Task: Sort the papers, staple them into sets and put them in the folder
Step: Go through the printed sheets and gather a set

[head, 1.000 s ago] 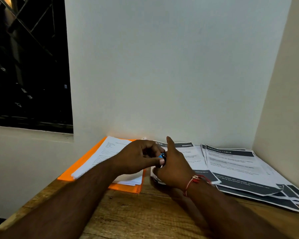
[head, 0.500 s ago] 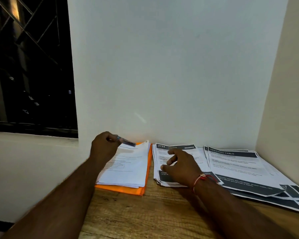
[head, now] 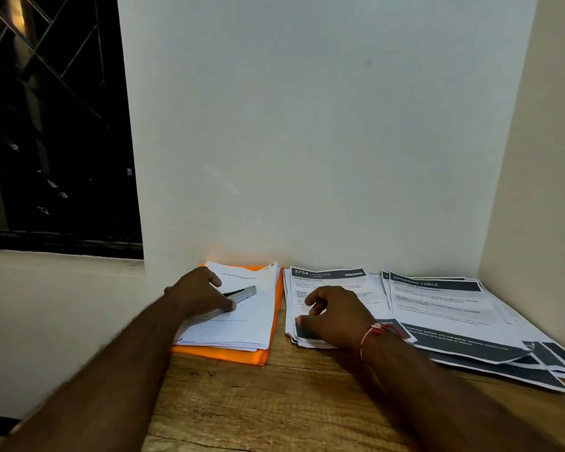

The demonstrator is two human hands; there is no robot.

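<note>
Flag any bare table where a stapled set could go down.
Bare wood runs along the near edge of the table, widest in front of the folder; a narrow strip separates folder and middle stack. The back is crowded: folder with papers and stapler, middle stack under the right hand, fanned sheets rightward.

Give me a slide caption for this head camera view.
Left hand holds a stapler on papers atop an orange folder; right hand rests on the middle stack.
</note>
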